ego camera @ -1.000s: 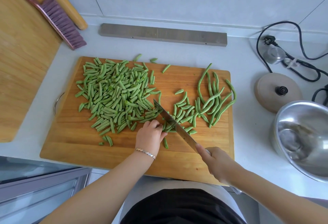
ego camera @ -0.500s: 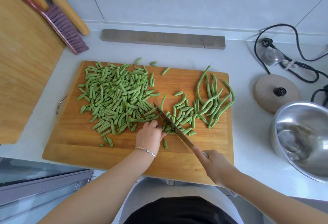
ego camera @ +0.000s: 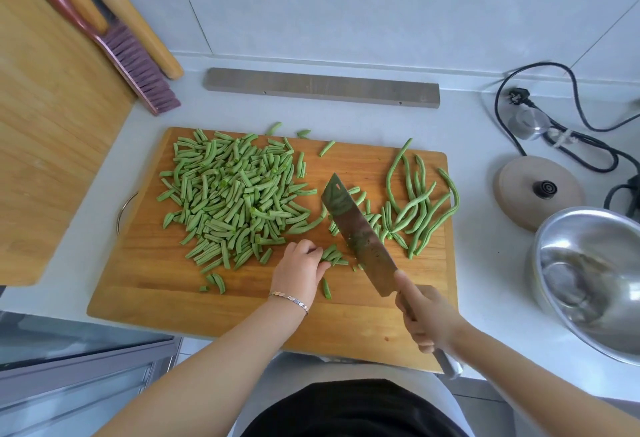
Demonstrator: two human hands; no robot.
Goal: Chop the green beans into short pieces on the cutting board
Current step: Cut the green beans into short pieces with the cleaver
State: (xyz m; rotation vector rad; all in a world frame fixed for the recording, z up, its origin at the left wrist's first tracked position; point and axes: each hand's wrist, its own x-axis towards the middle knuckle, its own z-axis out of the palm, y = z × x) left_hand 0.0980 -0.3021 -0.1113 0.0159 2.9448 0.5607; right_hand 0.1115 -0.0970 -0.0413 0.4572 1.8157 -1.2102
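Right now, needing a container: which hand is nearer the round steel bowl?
Right. The right hand, gripping the broad steel cleaver, is left of the bowl; the left hand holds green bean pieces farther left.

Bare wood lay open along the near edge of the cutting board (ego camera: 156,301), wide enough for a hand to pass. The strip between the chopped pile (ego camera: 235,201) and the whole beans (ego camera: 422,208) was barred by the cleaver (ego camera: 360,235), slanted across it in the right hand (ego camera: 427,319)'s grip, and by the left hand (ego camera: 299,272), fingers curled on a small bunch of beans (ego camera: 334,256). A steel bowl (ego camera: 554,298), a round lid (ego camera: 519,187) and a tangled cord (ego camera: 588,125) crowded the counter to the right; a second wooden board (ego camera: 41,159) hemmed the left.
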